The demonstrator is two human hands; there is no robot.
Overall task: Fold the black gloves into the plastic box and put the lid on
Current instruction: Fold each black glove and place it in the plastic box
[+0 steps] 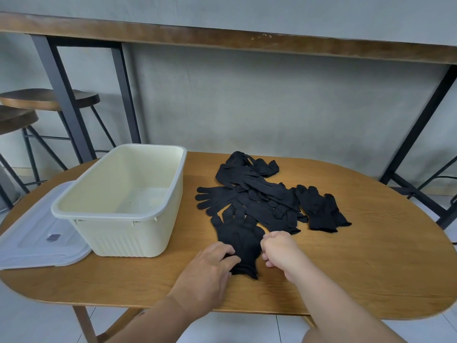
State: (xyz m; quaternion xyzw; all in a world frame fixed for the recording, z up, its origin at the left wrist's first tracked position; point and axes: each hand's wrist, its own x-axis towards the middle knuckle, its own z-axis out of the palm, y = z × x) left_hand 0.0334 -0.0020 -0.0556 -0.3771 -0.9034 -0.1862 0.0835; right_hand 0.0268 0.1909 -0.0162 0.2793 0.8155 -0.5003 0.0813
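Closest to the camera, both hands are on the nearest glove [241, 240], a black one lying flat with its fingers pointing away toward the pile. The left hand [210, 264] has its fingers curled onto the cuff end of that glove, holding it down at the near left edge. The right hand [278, 248] is bunched into a loose fist right at the glove's right edge, and it looks like it's pinching the fabric there, though the fingertips are tucked under so I can't see the exact grip.

Using the plastic box [123, 201] as the landmark: that glove sits just right of the box's near right corner, on the wooden table [371, 268]. The box is cream coloured, open on top, nothing in it that I can make out. Its lid [39, 236], pale and translucent, lies flat on the table to the left of the box, partly tucked behind the box's left side.

Further back and to the right of the box is the pile of black gloves [257, 194], a messy overlapping heap. One pair [321, 211] sits a bit off to the far right of the heap, touching its edge.

Beyond the box, past the table, there's a tall wooden counter [222, 38] on black metal legs, and behind the box's left side two round stools [47, 100].
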